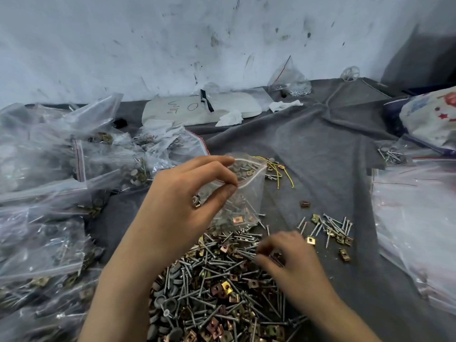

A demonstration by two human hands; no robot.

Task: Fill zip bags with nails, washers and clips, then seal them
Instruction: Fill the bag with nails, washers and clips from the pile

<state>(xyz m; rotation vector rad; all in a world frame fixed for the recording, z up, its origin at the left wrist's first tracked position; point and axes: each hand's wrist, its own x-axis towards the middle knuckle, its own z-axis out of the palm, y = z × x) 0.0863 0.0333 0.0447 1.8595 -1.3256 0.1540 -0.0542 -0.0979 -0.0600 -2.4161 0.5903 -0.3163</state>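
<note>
Head view: a person's two bare hands work over a surface covered by a grey cloth [320,144].
Left hand [182,198]: thumb and fingers pinch the red-striped mouth of the zip bag, holding it up near the middle of the surface; a small clip [196,202] sits against the lower fingers.
Zip bag [249,198]: clear, mouth gaping, hanging from that grip with its bottom touching the pile; washers, nails and a brassy clip show through the plastic.
Right hand [288,257]: blurred, fingers curled down onto the far part of the pile; I cannot tell whether it holds anything.
Pile [217,287]: nails, grey washers and square brassy clips heaped at the near edge, between the two forearms.
Scatter [330,228]: loose nails and clips just right of the pile.
Filled bags [61,193]: heaped along the left edge.
Empty bags [414,206]: a clear stack at the right edge.
Yellow wires [278,171]: lying just beyond the zip bag.
Far edge: a white pad [197,107] with writing on it, and a bag of silvery parts [291,82] against the wall.
</note>
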